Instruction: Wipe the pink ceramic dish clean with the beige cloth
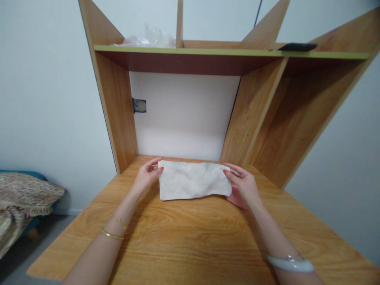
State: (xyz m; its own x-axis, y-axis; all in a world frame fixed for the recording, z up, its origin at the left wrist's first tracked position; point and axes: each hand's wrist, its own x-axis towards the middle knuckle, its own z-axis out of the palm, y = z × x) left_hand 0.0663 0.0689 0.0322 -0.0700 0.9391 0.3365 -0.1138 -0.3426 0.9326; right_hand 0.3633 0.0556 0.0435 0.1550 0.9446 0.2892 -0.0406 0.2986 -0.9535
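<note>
The left hand (148, 173) pinched one end of a white cloth (194, 181) between thumb and fingers, and the right hand (242, 180) pinched the other end the same way. The cloth spanned the gap between the hands, slightly wrinkled, over a wooden desk (178, 241); whether its lower edge touched the desk could not be told. A pink thing (237, 199) lay just below the right hand, partly hidden by hand and cloth. Beyond and above the hands ran a shelf (202, 51), with a plastic bag (151, 38) up past the left hand and a dark flat object (298, 47) up past the right.
</note>
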